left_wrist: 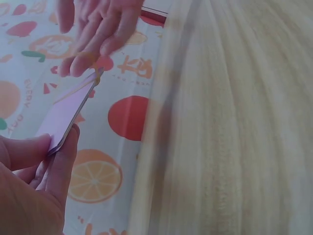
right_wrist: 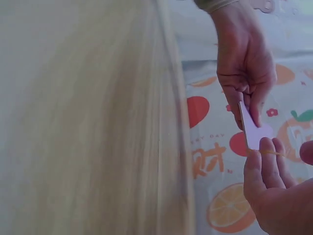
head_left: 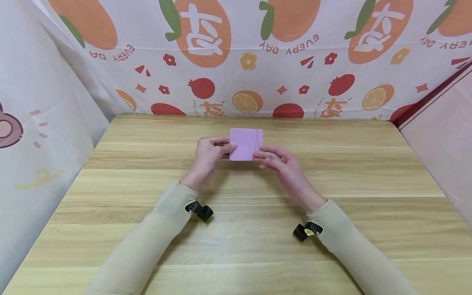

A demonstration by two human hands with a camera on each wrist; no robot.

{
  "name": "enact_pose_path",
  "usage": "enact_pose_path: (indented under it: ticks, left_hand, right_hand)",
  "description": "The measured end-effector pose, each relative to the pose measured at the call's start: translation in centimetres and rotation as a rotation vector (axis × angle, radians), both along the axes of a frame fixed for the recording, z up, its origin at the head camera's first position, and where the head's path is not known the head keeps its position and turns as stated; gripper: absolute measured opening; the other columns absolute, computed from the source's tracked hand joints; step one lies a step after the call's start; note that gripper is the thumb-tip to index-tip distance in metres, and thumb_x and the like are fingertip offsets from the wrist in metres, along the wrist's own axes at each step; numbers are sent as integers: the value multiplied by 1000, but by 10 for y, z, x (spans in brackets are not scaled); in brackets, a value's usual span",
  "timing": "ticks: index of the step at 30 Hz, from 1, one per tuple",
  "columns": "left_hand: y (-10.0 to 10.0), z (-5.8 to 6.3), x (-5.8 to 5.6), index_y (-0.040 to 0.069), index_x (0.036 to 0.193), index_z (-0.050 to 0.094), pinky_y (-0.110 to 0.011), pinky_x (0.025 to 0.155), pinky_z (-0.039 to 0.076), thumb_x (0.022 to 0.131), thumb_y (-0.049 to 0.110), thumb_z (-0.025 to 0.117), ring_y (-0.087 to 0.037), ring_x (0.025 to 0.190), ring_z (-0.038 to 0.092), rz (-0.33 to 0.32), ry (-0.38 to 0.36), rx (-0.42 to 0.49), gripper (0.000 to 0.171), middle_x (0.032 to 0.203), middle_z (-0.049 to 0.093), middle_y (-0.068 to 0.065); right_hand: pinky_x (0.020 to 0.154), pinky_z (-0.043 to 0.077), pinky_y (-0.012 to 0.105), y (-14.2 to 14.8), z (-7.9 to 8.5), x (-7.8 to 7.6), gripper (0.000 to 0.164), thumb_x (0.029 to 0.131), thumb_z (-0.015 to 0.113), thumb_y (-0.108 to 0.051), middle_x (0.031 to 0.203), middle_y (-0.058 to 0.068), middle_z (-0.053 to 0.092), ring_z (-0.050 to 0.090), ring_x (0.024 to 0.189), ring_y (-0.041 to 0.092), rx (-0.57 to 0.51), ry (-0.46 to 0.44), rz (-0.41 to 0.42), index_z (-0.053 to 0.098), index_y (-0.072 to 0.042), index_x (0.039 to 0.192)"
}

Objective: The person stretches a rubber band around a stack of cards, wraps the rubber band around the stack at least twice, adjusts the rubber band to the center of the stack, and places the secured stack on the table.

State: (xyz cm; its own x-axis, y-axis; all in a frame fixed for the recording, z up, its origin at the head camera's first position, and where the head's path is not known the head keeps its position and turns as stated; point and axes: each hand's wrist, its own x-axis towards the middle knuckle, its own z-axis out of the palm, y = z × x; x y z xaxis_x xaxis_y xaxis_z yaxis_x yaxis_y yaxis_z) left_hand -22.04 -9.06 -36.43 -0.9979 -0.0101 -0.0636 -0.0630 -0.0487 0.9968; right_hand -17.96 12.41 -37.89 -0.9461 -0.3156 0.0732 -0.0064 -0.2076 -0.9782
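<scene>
A thin lilac square card or pad [head_left: 243, 144] is held up over the far part of the table. My left hand [head_left: 210, 157] pinches its left edge, thumb on the near face and fingers behind, as the left wrist view also shows. Around the square's right end runs a thin tan rubber band [head_left: 257, 141], its strands slanting apart on the face. My right hand [head_left: 282, 166] is at that end, its fingertips touching the lower right corner by the band. In the right wrist view its fingers [right_wrist: 268, 164] are fairly straight and the thumb [right_wrist: 307, 152] stands apart.
The wood-grain table [head_left: 236, 246] stretches below both forearms. A fruit-printed cloth [head_left: 140, 37] hangs behind its far edge, with pale cloth [head_left: 40, 102] at the left and a pale panel [head_left: 442, 131] at the right. Black wrist cameras [head_left: 200, 211] are strapped over the sleeves.
</scene>
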Motion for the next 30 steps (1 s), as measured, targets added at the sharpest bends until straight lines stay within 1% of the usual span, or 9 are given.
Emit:
enact_pose_path:
  ticks: [2, 5, 7, 10, 15, 20, 23, 28, 30]
  left_hand:
    - [0, 0, 0, -14, 109, 67, -24, 67, 56, 89, -2, 69, -10, 72, 65, 6, -6, 7, 24, 88, 68, -10]
    - [0, 1, 0, -14, 109, 67, -24, 67, 56, 88, -3, 69, -10, 72, 64, 9, -9, 11, 24, 88, 68, -9]
    - [0, 0, -1, -15, 109, 67, -24, 67, 56, 88, -3, 70, -11, 72, 64, 11, -5, 8, 24, 88, 68, -10]
    - [0, -2, -3, -15, 107, 67, -24, 66, 57, 87, -4, 70, -11, 71, 64, 16, 3, 8, 24, 87, 67, -10]
    - [-1, -3, -4, -15, 107, 67, -24, 65, 56, 87, -4, 70, -11, 70, 64, 18, 4, 8, 23, 86, 67, -10]
    - [-4, -7, -6, -15, 108, 67, -24, 66, 56, 87, -4, 69, -10, 69, 65, 35, -27, 22, 24, 88, 67, -10]
    - [-6, -9, -8, -15, 110, 66, -25, 68, 57, 88, -3, 70, -11, 71, 66, 15, -40, 35, 25, 89, 68, -10]
    - [-5, -8, -8, -13, 112, 67, -26, 69, 56, 87, -3, 70, -10, 73, 65, -23, -63, 26, 26, 90, 69, -8]
    - [-6, -9, -9, -12, 113, 67, -27, 70, 56, 87, -4, 70, -10, 74, 64, -28, -72, 22, 27, 90, 70, -7]
  right_hand:
    - [102, 40, 56, -1, 2, 2, 35, 101, 51, -6, 125, 18, 63, 58, 118, 34, 51, 46, -15, 51, 4, 135]
    - [99, 43, 57, -1, 5, 4, 35, 100, 51, -4, 125, 16, 64, 57, 117, 37, 110, 108, -34, 53, 2, 134]
    - [97, 43, 58, -1, 7, 5, 36, 99, 51, 0, 126, 16, 63, 57, 117, 38, 115, 142, -39, 52, 2, 134]
    - [95, 46, 56, -1, 9, 5, 38, 97, 51, 4, 128, 17, 61, 56, 118, 39, 110, 184, -38, 49, 4, 135]
    - [94, 48, 51, -1, 10, 5, 39, 96, 54, 4, 130, 18, 60, 57, 118, 37, 128, 238, -46, 47, 4, 135]
    - [96, 49, 43, 1, 12, 6, 36, 96, 56, 3, 123, 18, 62, 58, 116, 29, 159, 314, -97, 49, 0, 131]
    - [98, 48, 42, 2, 16, 6, 34, 96, 56, 3, 121, 20, 61, 57, 115, 27, 170, 355, -125, 51, -1, 129]
    - [99, 47, 39, 7, 16, 2, 33, 96, 55, 4, 125, 23, 58, 55, 118, 27, 191, 394, -150, 53, 0, 128]
    - [98, 47, 36, 9, 16, 0, 32, 96, 55, 4, 125, 21, 58, 54, 118, 26, 212, 407, -166, 54, 2, 128]
